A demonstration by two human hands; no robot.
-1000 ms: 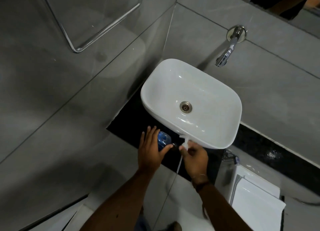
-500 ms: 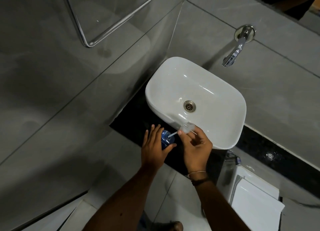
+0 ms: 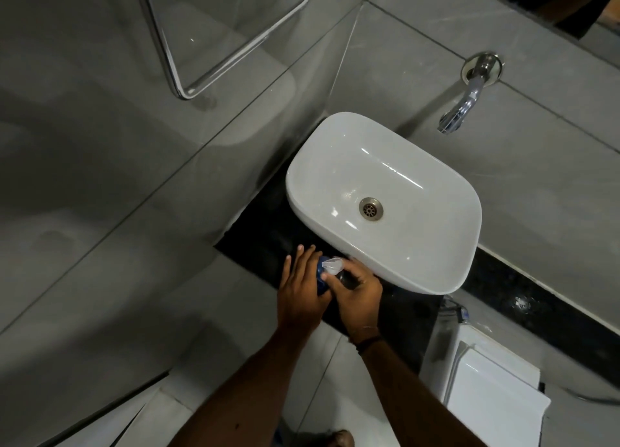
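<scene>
A blue bottle (image 3: 321,279) stands on the black counter (image 3: 268,238) just in front of the white basin (image 3: 432,262). My left hand (image 3: 300,292) wraps around the bottle's left side. My right hand (image 3: 357,289) pinches a clear pump head (image 3: 332,265) on top of the bottle. Both hands hide most of the bottle, and the pump's tube is out of sight.
A chrome tap (image 3: 466,101) juts from the grey tiled wall above the basin. A chrome rail (image 3: 201,77) hangs on the left wall. A white toilet cistern (image 3: 493,396) stands at the lower right, beside the counter's end.
My right hand lifted the clear pump with its tube from below the basin's rim and brought it onto the top of the blue bottle. My left hand stayed on the bottle.
</scene>
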